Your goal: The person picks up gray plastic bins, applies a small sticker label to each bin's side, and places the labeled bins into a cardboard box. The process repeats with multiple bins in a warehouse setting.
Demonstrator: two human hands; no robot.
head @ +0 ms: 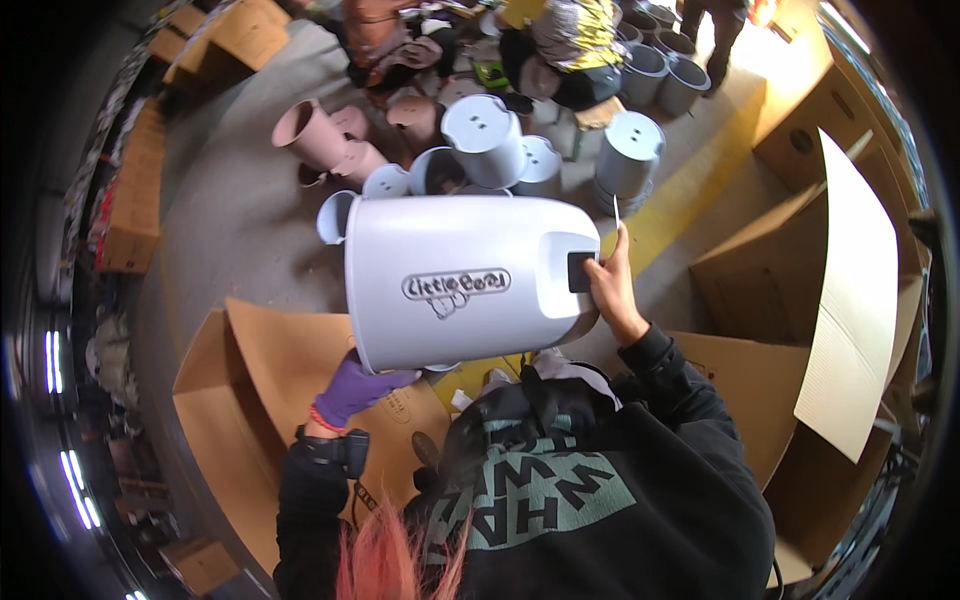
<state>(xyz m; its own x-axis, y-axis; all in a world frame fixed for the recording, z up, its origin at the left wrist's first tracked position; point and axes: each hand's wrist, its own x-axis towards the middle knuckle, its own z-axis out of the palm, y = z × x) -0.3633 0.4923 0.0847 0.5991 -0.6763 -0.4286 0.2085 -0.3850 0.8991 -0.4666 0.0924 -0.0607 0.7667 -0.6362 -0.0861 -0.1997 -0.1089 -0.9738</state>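
Observation:
A pale bluish-white plastic bin (442, 240) lies on its side in the air before me, its rim to the left and its base to the right. Printed writing and a drawing mark its wall. My left hand (356, 390), in a purple glove, grips the lower edge of the rim. At the base end, my bare right hand (619, 289) holds the bin, with the thumb at a black square patch (580, 272) in a recess. A thin white piece (616, 211), seen nearly edge-on, rises by the right fingertips; whether they pinch it is unclear.
Open cardboard boxes stand at left (202, 367) and right (739, 397). A pale flat sheet (855, 300) leans at the right boxes. Ahead are blue bins (634, 161), pink bins (315, 139) and grey bins (645, 71). Two people (574, 45) sit near them; another person (720, 34) stands.

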